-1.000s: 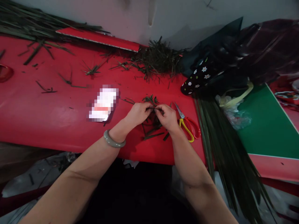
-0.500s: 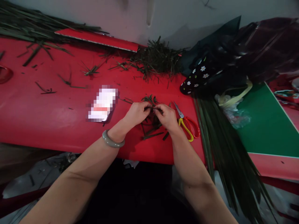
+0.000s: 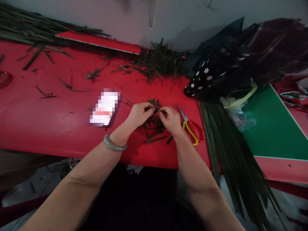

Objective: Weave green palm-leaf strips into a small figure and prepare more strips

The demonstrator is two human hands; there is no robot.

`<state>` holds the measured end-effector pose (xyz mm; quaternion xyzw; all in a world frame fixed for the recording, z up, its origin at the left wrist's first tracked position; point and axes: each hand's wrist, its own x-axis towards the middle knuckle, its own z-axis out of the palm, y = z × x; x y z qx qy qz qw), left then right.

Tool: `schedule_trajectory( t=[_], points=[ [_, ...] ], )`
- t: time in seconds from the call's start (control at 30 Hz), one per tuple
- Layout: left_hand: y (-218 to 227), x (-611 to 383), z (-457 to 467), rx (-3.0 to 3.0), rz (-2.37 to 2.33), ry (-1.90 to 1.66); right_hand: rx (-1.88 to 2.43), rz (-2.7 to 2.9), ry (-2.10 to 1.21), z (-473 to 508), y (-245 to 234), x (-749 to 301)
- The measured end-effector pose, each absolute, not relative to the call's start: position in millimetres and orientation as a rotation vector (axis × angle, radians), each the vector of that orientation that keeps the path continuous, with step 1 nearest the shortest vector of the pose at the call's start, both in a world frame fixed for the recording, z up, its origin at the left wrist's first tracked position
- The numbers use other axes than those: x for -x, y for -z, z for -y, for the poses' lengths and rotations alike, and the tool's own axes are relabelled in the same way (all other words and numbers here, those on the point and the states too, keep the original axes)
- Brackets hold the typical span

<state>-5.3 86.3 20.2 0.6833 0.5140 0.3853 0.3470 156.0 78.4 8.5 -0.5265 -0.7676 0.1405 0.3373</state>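
Over the red tabletop [image 3: 72, 128], my left hand [image 3: 141, 113] pinches a dark green leaf strip [image 3: 156, 110] between thumb and fingers. Facing it, my right hand [image 3: 170, 118] is closed in a pinch on the same small bit of leaf, fingertips almost touching the left ones. Green leaf scraps [image 3: 154, 130] lie under and around both hands, partly covered by them. Beside my right hand lie scissors [image 3: 186, 121] with one red and one yellow handle, their blades pointing away from me. A phone [image 3: 106, 107] with a blurred, lit screen lies left of my left hand.
Long green leaves [image 3: 231, 154] hang over the table's front edge at right. A heap of leaf trimmings [image 3: 163, 61] sits by the wall. Woven leaf pieces [image 3: 93, 73] are scattered at left. A flowered black item [image 3: 198, 80] and a green board [image 3: 271, 134] are at right.
The whole view has shifted slightly. My left fingertips have drawn a little apart from the right ones; both hands remain over the leaf scraps.
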Motion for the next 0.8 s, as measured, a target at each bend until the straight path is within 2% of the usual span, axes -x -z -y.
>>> schedule_trajectory(
  t=[0.4,0.7,0.8],
  points=[
    [-12.3,6.9,-90.0,-1.741,-1.240,-0.849,1.343,2.050,-0.386,-78.3,-6.2,-155.3],
    [-13.9,-0.8,-88.5,-1.299,-1.232,-1.072,1.362,1.984,-0.402,-77.7,-8.0,-154.3],
    [-16.3,-1.0,-88.0,-1.370,-1.231,-1.089,1.359,1.954,-0.467,-77.7,-9.0,-154.3]
  ],
)
